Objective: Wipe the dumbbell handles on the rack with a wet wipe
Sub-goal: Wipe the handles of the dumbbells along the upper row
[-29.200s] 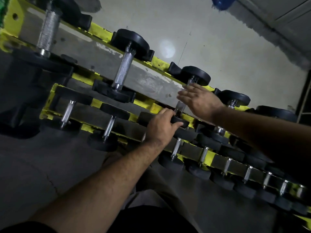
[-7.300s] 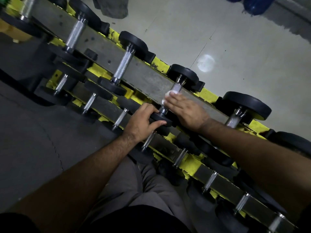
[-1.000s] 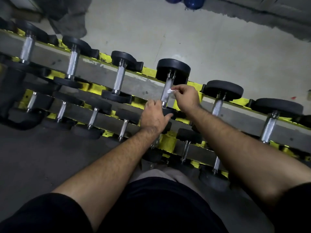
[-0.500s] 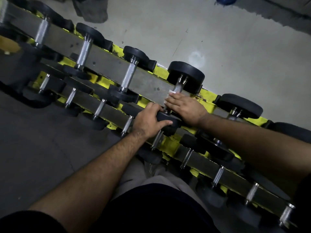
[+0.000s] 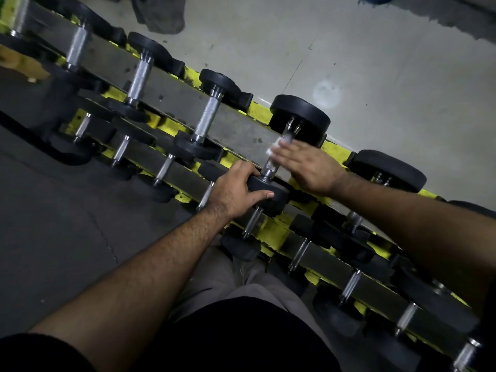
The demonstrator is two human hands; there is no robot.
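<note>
A two-tier yellow rack (image 5: pixel 259 111) runs diagonally across the view, loaded with black-headed dumbbells. My left hand (image 5: pixel 236 193) grips the near black head (image 5: pixel 271 193) of one upper-tier dumbbell. Its knurled steel handle (image 5: pixel 271 163) shows between my hands. My right hand (image 5: pixel 306 166) lies across the upper part of that handle, blurred, pressing a white wet wipe (image 5: pixel 276 145) against it. The far head (image 5: pixel 300 116) of the same dumbbell sits just beyond my fingers.
More dumbbells line both tiers to the left (image 5: pixel 208 116) and right (image 5: pixel 386 170). Grey concrete floor (image 5: pixel 375 63) lies beyond the rack, dark rubber matting (image 5: pixel 53 224) on my side. My legs are below, close to the lower tier.
My right hand with the wipe has slid up the handle toward the far head, uncovering the lower part of the handle. My left hand keeps hold of the near head.
</note>
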